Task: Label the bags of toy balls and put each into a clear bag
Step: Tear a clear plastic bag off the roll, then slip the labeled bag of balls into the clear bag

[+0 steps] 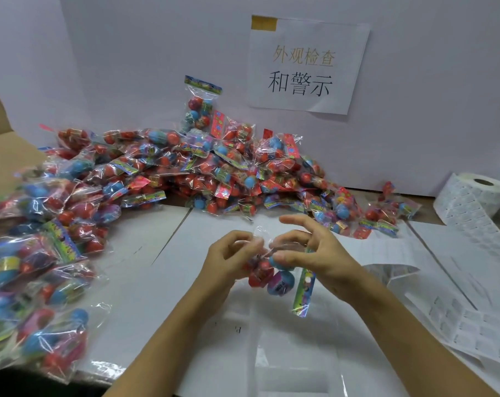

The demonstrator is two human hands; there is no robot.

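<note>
Above the middle of the white table I hold one bag of toy balls [277,277], red and blue balls in crinkly plastic with a colourful header card hanging down at its right. My left hand [228,259] grips the bag's upper left with curled fingers. My right hand [311,253] pinches its top between thumb and fingers, the index finger stretched out. Flat clear bags [297,353] lie on the table right under my wrists. A strip of white labels [472,325] runs along the right side from a label roll [478,196].
A big heap of ball bags [203,167] fills the back of the table against a white board. More ball bags [34,282] are piled at the left edge. A paper sign [306,67] with printed characters is taped to the board.
</note>
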